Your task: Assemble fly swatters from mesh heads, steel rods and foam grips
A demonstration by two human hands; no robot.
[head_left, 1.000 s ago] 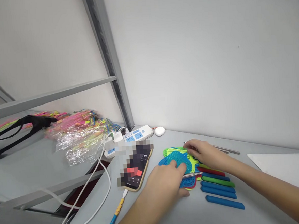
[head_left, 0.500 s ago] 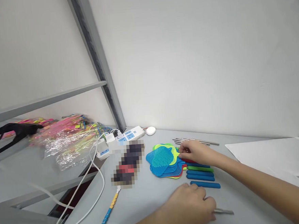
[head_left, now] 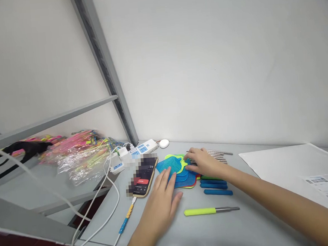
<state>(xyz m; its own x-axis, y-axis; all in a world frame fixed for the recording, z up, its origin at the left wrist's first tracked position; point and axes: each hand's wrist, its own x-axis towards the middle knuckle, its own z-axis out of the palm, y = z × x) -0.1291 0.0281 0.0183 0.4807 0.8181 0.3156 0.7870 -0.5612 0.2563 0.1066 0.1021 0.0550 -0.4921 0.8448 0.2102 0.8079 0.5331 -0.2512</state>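
Observation:
Stretched over the lower left of a stack of fly swatter heads, my left hand [head_left: 164, 199] is open, its fingertips resting on a blue mesh head [head_left: 171, 163]. My right hand [head_left: 203, 162] is at the right side of the stack, thumb and index finger apart around the neck of a yellow-green fly swatter head [head_left: 183, 163]. A yellow-green handle [head_left: 199, 212] with a metal rod [head_left: 227, 209] in its end lies on the desk in front of both hands. Blue handles [head_left: 218, 192] lie below my right wrist, a green one partly hidden under it.
Several thin metal rods [head_left: 220, 152] lie behind my right hand. A phone [head_left: 146, 176] on a white cable is left of the stack, near a power strip [head_left: 143, 148]. A large white packet [head_left: 284, 159] lies at right. Plastic-wrapped colourful items [head_left: 82, 155] fill the left shelf.
My left hand has let go of the rod with the yellow-green handle and moved up-left onto the swatter heads. My right hand has shifted slightly left and its fingers have spread.

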